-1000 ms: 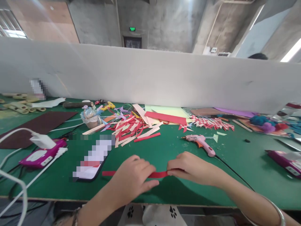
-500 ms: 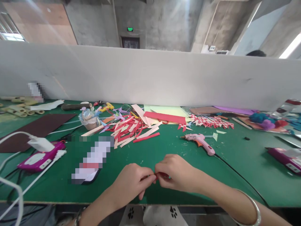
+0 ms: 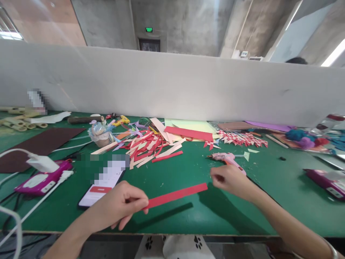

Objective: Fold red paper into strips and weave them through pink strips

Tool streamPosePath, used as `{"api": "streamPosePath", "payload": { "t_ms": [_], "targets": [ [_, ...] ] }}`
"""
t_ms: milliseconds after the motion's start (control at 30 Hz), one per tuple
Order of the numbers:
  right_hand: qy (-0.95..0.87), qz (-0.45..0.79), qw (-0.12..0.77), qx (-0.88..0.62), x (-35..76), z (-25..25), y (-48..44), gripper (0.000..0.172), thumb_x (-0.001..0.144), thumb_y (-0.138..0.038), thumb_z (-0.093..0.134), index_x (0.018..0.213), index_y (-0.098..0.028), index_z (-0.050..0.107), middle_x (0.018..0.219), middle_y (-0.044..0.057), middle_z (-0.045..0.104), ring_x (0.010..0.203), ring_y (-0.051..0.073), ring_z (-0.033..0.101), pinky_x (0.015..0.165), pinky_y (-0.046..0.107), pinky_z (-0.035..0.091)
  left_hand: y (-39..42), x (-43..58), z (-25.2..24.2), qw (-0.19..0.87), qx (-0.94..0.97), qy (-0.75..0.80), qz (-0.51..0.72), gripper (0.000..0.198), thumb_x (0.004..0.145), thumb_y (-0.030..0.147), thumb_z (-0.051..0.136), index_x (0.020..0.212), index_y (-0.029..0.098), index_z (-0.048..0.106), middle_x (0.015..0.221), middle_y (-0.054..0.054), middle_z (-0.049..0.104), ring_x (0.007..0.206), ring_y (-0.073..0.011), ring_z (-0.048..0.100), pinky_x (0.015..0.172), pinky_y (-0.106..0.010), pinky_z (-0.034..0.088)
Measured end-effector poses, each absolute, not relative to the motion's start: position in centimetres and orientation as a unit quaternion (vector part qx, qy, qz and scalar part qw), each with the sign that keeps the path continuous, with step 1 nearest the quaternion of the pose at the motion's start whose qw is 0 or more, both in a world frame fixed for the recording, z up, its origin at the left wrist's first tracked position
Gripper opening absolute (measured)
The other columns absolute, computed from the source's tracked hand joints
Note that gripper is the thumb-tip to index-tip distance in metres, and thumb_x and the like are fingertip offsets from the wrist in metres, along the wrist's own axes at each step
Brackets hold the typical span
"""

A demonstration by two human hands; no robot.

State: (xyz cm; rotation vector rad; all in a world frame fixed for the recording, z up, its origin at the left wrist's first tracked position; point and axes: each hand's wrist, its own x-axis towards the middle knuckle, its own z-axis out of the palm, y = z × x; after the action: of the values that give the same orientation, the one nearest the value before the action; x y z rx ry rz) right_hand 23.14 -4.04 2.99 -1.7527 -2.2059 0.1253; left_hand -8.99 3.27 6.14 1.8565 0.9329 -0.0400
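Left hand is clamped on one end of a red paper strip, thumb and finger pressed together on it near the front edge of the green table. The strip is held above the tabletop, slanting up toward the right, and its shadow lies below it, apart from it. Its free end stops just beside the right hand without touching it. The right hand is curled, with a small hollow between thumb and fingers; I cannot tell whether its fingertips meet.

Partly hidden by the left hand and wrist, a phone lies on the table with its screen lit. Just beyond the right hand is a pink glue gun, its handle partly covered by that hand; whether the two touch, I cannot tell.

Farther back, a loose heap of red and pale pink strips spreads over the table, with a single red strip at its near edge. A wide red strip lies across a pale green sheet. To its right are red-and-white woven pieces, then balls of yarn. Off to the left sits a purple power strip. A white partition stands behind everything.
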Motion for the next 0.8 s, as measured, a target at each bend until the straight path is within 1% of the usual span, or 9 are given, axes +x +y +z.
{"api": "streamPosePath", "payload": {
  "t_ms": [100, 167, 233, 300, 433, 567, 633, 700, 800],
  "targets": [
    [-0.743, 0.031, 0.209, -0.635, 23.2, 3.9, -4.3, 0.018, 0.076, -0.014, 0.041, 0.062, -0.019, 0.052, 0.054, -0.001, 0.053, 0.05, 0.011, 0.045, 0.051, 0.022, 0.033, 3.1, -9.0, 6.3, 0.485, 0.781, 0.393, -0.019, 0.034, 0.082, 0.043, 0.048, 0.071, 0.014, 0.063, 0.035, 0.005, 0.044, 0.03, -0.0051, 0.035, 0.033, -0.012, 0.029],
    [-0.761, 0.069, 0.252, -0.594, 21.7, 5.0, -4.6, 0.017, 0.084, -0.021, 0.041, 0.082, -0.019, 0.057, 0.076, 0.004, 0.063, 0.069, 0.014, 0.056, 0.063, 0.024, 0.04, 2.8, -8.3, 6.1, 0.484, 0.792, 0.373, -0.015, 0.035, 0.084, 0.042, 0.045, 0.069, 0.015, 0.061, 0.037, 0.005, 0.045, 0.032, -0.0057, 0.038, 0.034, -0.012, 0.031],
    [-0.8, 0.108, 0.238, -0.54, 19.6, 6.0, -4.8, 0.021, 0.089, -0.026, 0.038, 0.096, -0.019, 0.056, 0.093, 0.006, 0.064, 0.083, 0.016, 0.057, 0.071, 0.025, 0.041, 2.6, -7.6, 5.9, 0.485, 0.803, 0.346, -0.005, 0.036, 0.085, 0.041, 0.044, 0.064, 0.015, 0.058, 0.04, 0.004, 0.047, 0.035, -0.0065, 0.043, 0.036, -0.013, 0.033],
    [-0.83, 0.143, 0.171, -0.512, 17.9, 6.3, -4.8, 0.018, 0.088, -0.031, 0.044, 0.096, -0.021, 0.057, 0.09, 0.004, 0.064, 0.078, 0.016, 0.058, 0.066, 0.024, 0.04, 2.6, -7.2, 5.9, 0.477, 0.817, 0.324, 0.008, 0.038, 0.087, 0.041, 0.042, 0.061, 0.016, 0.055, 0.044, 0.004, 0.05, 0.039, -0.0069, 0.046, 0.039, -0.013, 0.035],
    [-0.839, 0.151, 0.09, -0.514, 16.4, 5.8, -4.8, 0.02, 0.091, -0.024, 0.039, 0.083, -0.02, 0.057, 0.069, 0.001, 0.062, 0.059, 0.012, 0.054, 0.052, 0.021, 0.029, 2.5, -7.0, 6.6, 0.427, 0.853, 0.298, 0.018, 0.036, 0.089, 0.037, 0.038, 0.069, 0.017, 0.059, 0.055, 0.002, 0.057, 0.049, -0.0087, 0.052, 0.047, -0.015, 0.04],
    [-0.84, 0.185, 0.086, -0.502, 15.7, 5.4, -4.7, 0.026, 0.093, -0.025, 0.036, 0.079, -0.019, 0.058, 0.063, 0.0, 0.061, 0.052, 0.009, 0.048, 0.049, 0.021, 0.024, 1.7, -6.1, 6.4, 0.243, 0.93, 0.265, 0.07, 0.022, 0.089, 0.024, 0.04, 0.095, 0.022, 0.061, 0.077, 0.001, 0.065, 0.067, -0.0134, 0.059, 0.056, -0.02, 0.039],
    [-0.845, 0.194, 0.086, -0.491, 15.2, 5.5, -4.4, 0.026, 0.092, -0.025, 0.037, 0.078, -0.018, 0.058, 0.061, -0.001, 0.059, 0.049, 0.008, 0.044, 0.047, 0.021, 0.022, 1.3, -5.2, 5.7, 0.134, 0.965, 0.211, 0.084, 0.021, 0.088, 0.019, 0.04, 0.085, 0.02, 0.061, 0.07, 0.0, 0.064, 0.063, -0.0145, 0.058, 0.054, -0.022, 0.036],
    [-0.844, 0.204, 0.091, -0.488, 14.6, 5.5, -4.1, 0.024, 0.091, -0.024, 0.039, 0.076, -0.017, 0.058, 0.057, -0.001, 0.056, 0.046, 0.008, 0.04, 0.046, 0.02, 0.021, 1.3, -4.2, 4.8, 0.012, 0.98, 0.16, 0.118, 0.029, 0.087, 0.014, 0.036, 0.066, 0.018, 0.055, 0.054, 0.001, 0.057, 0.048, -0.0139, 0.051, 0.048, -0.025, 0.03],
    [-0.828, 0.257, 0.118, -0.485, 14.2, 5.5, -3.6, 0.024, 0.089, -0.019, 0.039, 0.072, -0.017, 0.056, 0.051, -0.004, 0.05, 0.043, 0.006, 0.039, 0.046, 0.018, 0.024, 1.9, -3.5, 3.8, -0.098, 0.977, 0.106, 0.156, 0.032, 0.087, 0.012, 0.031, 0.06, 0.018, 0.046, 0.046, 0.002, 0.05, 0.04, -0.013, 0.044, 0.046, -0.027, 0.026]
  ]
}}
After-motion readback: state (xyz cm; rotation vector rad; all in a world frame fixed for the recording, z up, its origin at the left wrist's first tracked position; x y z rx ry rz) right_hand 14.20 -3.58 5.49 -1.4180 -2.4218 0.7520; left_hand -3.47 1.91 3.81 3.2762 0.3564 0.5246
